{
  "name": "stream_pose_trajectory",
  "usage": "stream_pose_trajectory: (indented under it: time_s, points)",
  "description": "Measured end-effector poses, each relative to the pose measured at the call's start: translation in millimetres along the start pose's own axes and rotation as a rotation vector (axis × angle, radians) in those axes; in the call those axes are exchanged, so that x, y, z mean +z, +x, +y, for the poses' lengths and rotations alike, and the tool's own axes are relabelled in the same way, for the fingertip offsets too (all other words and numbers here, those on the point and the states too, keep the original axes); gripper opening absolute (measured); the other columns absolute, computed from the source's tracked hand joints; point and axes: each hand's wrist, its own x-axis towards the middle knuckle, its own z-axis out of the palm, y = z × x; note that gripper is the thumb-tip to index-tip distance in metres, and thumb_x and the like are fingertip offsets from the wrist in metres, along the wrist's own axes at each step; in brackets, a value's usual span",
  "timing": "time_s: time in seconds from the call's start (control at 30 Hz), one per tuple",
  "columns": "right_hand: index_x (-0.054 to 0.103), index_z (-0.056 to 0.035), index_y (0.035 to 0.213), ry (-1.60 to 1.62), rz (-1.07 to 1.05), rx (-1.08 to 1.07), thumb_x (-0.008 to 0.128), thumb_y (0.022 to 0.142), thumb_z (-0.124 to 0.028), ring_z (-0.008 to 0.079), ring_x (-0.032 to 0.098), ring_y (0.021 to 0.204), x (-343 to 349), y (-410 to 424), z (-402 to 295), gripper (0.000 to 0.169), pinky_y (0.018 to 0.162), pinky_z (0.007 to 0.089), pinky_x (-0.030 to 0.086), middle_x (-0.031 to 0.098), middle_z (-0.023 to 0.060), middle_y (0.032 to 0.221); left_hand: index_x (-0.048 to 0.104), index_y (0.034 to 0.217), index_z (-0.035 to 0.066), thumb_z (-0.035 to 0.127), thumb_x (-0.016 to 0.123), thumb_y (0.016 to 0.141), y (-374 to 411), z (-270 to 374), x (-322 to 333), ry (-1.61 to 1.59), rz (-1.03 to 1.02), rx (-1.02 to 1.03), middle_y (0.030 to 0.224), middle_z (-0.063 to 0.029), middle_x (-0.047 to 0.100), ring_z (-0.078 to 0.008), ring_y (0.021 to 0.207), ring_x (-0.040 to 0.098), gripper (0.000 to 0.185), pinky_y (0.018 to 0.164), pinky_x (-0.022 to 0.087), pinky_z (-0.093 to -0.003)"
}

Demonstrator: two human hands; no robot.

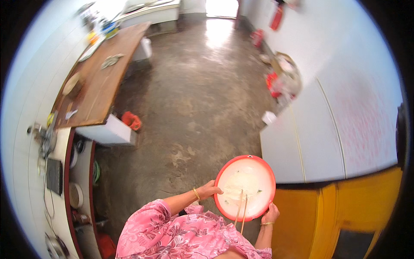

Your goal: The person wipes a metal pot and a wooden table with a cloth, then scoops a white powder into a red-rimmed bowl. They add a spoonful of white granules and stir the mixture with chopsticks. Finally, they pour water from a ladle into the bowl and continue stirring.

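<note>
A round basin [250, 181] with a red rim and a pale inside is held in front of my body. Pale powder, perhaps flour, lies in it with a few green bits. Two wooden chopsticks [239, 207] rest in the basin, their ends over the rim towards me. My left hand [209, 190] grips the left rim, its thumb over the edge. My right hand [271, 212] holds the lower right rim, its fingers partly hidden beneath.
A wooden counter [100, 81] with a cloth [111, 61] stands at left, above open shelves [81, 181]. Grey panels [310, 139] and a yellow wooden cabinet [297, 217] are at right. Bags and a box [286, 69] stand by the right wall; a doorway [222, 8] is far ahead.
</note>
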Motion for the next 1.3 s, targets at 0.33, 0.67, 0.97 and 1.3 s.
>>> stream_pose_trajectory:
  time_s: [0.33,0.67,0.97,1.3]
  points:
    - [0.057,0.0057,0.094,-0.152,-0.287,0.014,0.054,0.085,-0.008,0.0109,0.056,0.063,126.0,96.2,-86.8,0.017,0.054,0.0220,0.047,0.060,0.0047,0.076,0.057,0.102,-0.002,0.012,0.060,0.075,-0.9,67.9,-22.0,-0.192,0.255,0.270,0.087,-0.0026,0.060,-0.0096,0.078,0.054,0.030,0.068,0.045,-0.0261]
    - [0.061,0.0075,0.097,-0.378,-0.839,0.105,0.057,0.082,-0.007,0.0096,0.057,0.063,409.2,216.6,-84.0,0.021,0.056,0.0215,0.046,0.064,0.0053,0.081,0.051,0.114,-0.003,0.006,0.058,0.076,32.3,100.1,-121.7,-0.579,0.766,0.556,0.101,-0.0100,0.059,-0.0179,0.085,0.061,0.040,0.071,0.052,-0.0306]
    - [0.058,0.0106,0.102,-0.353,-1.016,0.150,0.055,0.082,-0.004,0.0110,0.058,0.065,471.1,173.1,-68.9,0.024,0.055,0.0228,0.047,0.063,0.0075,0.085,0.046,0.119,-0.004,0.004,0.057,0.076,-5.1,89.6,-133.3,-0.669,0.857,0.604,0.106,-0.0109,0.058,-0.0182,0.096,0.057,0.045,0.083,0.048,-0.0326]
    - [0.056,0.0079,0.106,-0.349,-0.894,0.149,0.051,0.085,-0.004,0.0085,0.055,0.058,520.8,234.0,-97.9,0.025,0.050,0.0211,0.045,0.062,0.0035,0.080,0.050,0.113,-0.006,0.007,0.057,0.078,42.3,179.7,-187.4,-0.643,0.808,0.586,0.103,-0.0112,0.059,-0.0186,0.089,0.060,0.038,0.078,0.050,-0.0318]
